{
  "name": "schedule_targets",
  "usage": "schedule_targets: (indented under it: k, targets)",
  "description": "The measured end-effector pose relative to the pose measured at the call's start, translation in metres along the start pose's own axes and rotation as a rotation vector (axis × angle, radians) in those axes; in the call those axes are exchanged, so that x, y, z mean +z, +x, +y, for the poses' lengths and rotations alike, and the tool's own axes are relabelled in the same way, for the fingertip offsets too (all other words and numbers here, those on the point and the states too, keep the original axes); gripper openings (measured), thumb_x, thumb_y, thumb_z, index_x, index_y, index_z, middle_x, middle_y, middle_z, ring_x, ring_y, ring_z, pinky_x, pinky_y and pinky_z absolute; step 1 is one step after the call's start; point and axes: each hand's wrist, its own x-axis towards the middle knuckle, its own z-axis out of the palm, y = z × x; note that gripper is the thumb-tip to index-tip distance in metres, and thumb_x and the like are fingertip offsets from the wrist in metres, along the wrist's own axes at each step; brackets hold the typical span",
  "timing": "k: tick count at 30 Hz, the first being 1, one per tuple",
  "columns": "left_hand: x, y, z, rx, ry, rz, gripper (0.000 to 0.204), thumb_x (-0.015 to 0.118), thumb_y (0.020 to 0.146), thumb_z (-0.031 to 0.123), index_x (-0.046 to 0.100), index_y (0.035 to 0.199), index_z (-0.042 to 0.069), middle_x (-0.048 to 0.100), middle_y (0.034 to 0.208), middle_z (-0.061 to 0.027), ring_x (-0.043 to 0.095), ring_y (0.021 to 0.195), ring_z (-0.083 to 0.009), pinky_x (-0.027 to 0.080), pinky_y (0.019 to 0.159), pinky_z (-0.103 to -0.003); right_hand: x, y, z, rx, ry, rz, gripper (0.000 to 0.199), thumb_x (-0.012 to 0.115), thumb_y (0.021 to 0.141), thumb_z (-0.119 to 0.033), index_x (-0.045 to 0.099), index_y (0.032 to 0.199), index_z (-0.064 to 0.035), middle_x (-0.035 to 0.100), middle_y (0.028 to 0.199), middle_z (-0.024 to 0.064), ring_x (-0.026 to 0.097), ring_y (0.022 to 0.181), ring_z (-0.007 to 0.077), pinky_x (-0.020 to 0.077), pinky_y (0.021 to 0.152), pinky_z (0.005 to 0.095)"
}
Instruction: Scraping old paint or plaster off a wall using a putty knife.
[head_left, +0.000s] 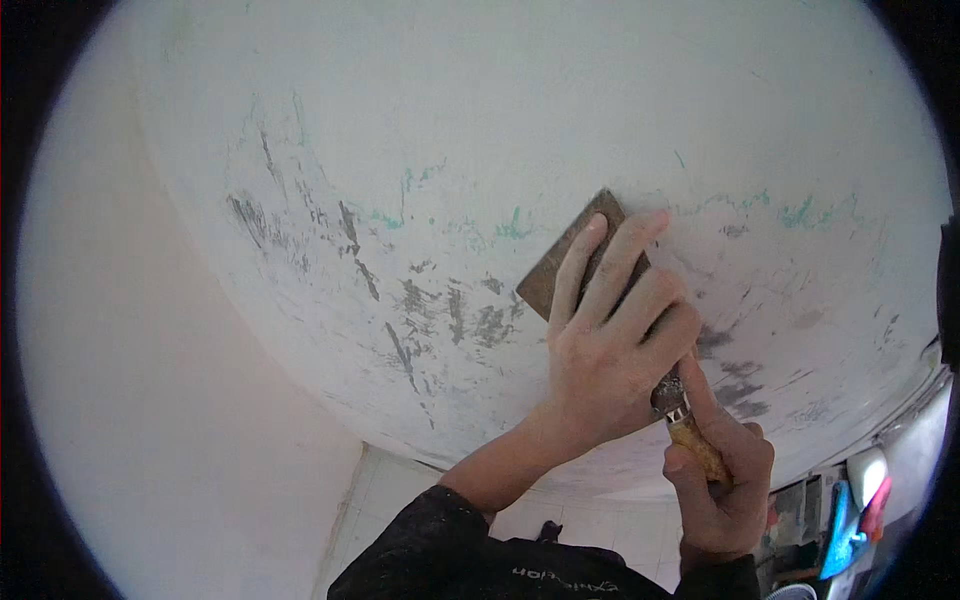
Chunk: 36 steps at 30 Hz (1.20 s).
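Observation:
A wide metal scraper [563, 268] with a wooden handle lies slantwise against a white, scuffed wall [560, 110]. My right hand [735, 465] is closed around its handle at the lower right. Over the blade rests my left hand [610, 350], two fingers stretched along the metal and the others bent, pressing the blade to the wall. The palm and thumb of that hand are hidden. Grey bare patches and thin green streaks mark the wall on both sides of the blade.
A plain side wall [150, 380] meets the scuffed wall at the left. Below are pale floor tiles [385, 490]. At the lower right stand a blue object [842, 530], a red one [876, 510] and a white round rim [793, 592].

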Motion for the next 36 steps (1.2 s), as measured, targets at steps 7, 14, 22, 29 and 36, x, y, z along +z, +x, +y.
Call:
schedule_targets:
  k: [7, 14, 22, 29, 36]
  targets:
    - [0.001, 0.0, -0.002, 0.044, 0.008, -0.005, 0.017, 0.068, 0.061, 0.02, 0.059, 0.072, 0.009, 0.056, 0.09, -0.0055, 0.053, 0.128, -0.0329, 0.034, 0.111, -0.059, 0.003, -0.003, 0.005, -0.021, 0.095, 0.036, 0.067, 0.07, 0.088, -0.039, 0.056, 0.135, 0.0058, 0.074, 0.089, 0.0174, 0.054, 0.062, 0.0063, 0.0419, 0.062, 0.0211]
    - [-0.001, 0.005, -0.003, 0.041, -0.029, -0.028, 0.016, 0.068, 0.06, 0.02, 0.059, 0.069, 0.011, 0.057, 0.088, -0.0048, 0.055, 0.126, -0.0323, 0.034, 0.11, -0.059, 0.005, -0.004, 0.005, 0.031, 0.085, -0.018, 0.063, 0.066, 0.089, -0.031, 0.053, 0.138, 0.0059, 0.074, 0.091, 0.0196, 0.06, 0.069, 0.0069, 0.0445, 0.065, 0.0213]
    - [-0.002, 0.0, -0.001, -0.005, -0.034, 0.0, 0.013, 0.07, 0.064, 0.018, 0.059, 0.066, 0.011, 0.057, 0.086, -0.004, 0.056, 0.125, -0.0324, 0.035, 0.11, -0.058, 0.003, -0.002, 0.0, -0.085, 0.019, -0.024, 0.063, 0.066, 0.089, -0.031, 0.051, 0.139, 0.0047, 0.072, 0.088, 0.0218, 0.059, 0.068, 0.0066, 0.0438, 0.065, 0.0201]
    - [0.0, -0.006, -0.002, -0.004, -0.024, 0.046, 0.012, 0.071, 0.066, 0.014, 0.06, 0.068, 0.01, 0.058, 0.086, -0.0043, 0.058, 0.121, -0.0332, 0.036, 0.107, -0.059, 0.001, -0.002, -0.007, -0.063, 0.061, -0.071, 0.059, 0.063, 0.09, -0.025, 0.051, 0.141, 0.0033, 0.065, 0.072, 0.0152, 0.051, 0.06, 0.0057, 0.04, 0.059, 0.0219]
    - [0.002, -0.006, -0.002, 0.029, -0.031, 0.065, 0.013, 0.072, 0.07, 0.013, 0.06, 0.068, 0.009, 0.058, 0.085, -0.0041, 0.059, 0.12, -0.0333, 0.037, 0.106, -0.059, 0.0, 0.002, -0.008, -0.038, 0.137, -0.109, 0.057, 0.064, 0.088, -0.017, 0.052, 0.14, 0.0021, 0.062, 0.069, 0.0139, 0.048, 0.058, 0.0073, 0.0386, 0.058, 0.0226]
